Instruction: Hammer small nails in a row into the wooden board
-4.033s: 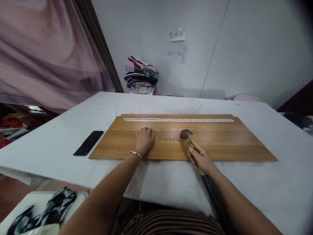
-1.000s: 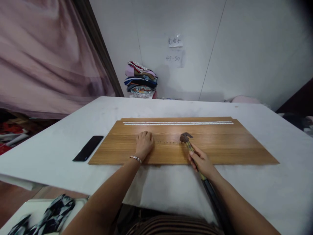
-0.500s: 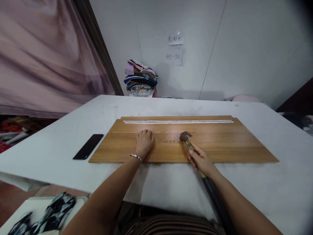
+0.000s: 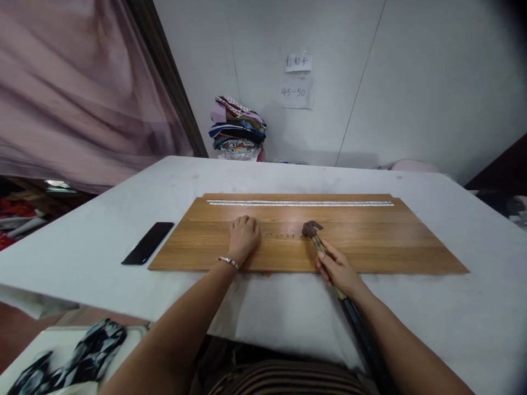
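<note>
Hammer [image 4: 341, 295], head [image 4: 312, 228] at the middle of the board [image 4: 382, 238], presumably stiff, head-heavy and best held by its black grip [image 4: 357, 325], is grasped higher by the right hand [image 4: 335, 267]; left hand [image 4: 244, 239] curls on board, contents undeterminable.

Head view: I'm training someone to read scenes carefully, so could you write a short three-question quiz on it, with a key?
1. Multiple choice: how is the hammer held?
A. In the left hand only
B. In the right hand only
C. In both hands

2. True or false: the flat black object lies on top of the wooden board.

3. Fill in: the number range written on the lower wall note is ____.

Key: 1. B. 2. False; it lies on the white table, beside the board. 3. 45-50.
</note>
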### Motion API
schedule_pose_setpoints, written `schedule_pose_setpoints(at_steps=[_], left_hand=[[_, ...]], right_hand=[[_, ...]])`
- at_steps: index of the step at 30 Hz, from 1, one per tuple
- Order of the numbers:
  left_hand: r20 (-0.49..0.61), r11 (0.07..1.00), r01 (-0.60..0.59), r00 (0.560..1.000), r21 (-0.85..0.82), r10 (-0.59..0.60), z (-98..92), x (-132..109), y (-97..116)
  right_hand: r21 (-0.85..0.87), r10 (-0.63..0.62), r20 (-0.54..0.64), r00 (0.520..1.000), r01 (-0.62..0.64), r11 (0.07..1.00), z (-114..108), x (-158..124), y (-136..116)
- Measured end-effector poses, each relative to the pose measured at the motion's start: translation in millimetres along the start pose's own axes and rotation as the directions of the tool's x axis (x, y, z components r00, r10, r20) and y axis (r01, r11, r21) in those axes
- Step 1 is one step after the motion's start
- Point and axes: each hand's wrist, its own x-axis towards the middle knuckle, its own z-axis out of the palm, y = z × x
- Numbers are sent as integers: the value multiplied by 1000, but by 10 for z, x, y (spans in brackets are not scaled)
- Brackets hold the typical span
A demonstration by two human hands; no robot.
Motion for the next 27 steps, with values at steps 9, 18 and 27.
schedule_pose_setpoints(at_steps=[9,18,27], left_hand=[[-3,1000,7,1000,-22,-7,22,4,3],[-12,999,7,1000,-51,-8,66,6,-2],[-20,999,10,1000,-51,-11,84,11,-9]], right_hand=[[-7,-22,-3,1000,21,1000,4,-10,-36],[25,-11,-22,1000,11,1000,-1,-18,-49],[0,3,-18,1000,-3,1000,4,-16,-85]])
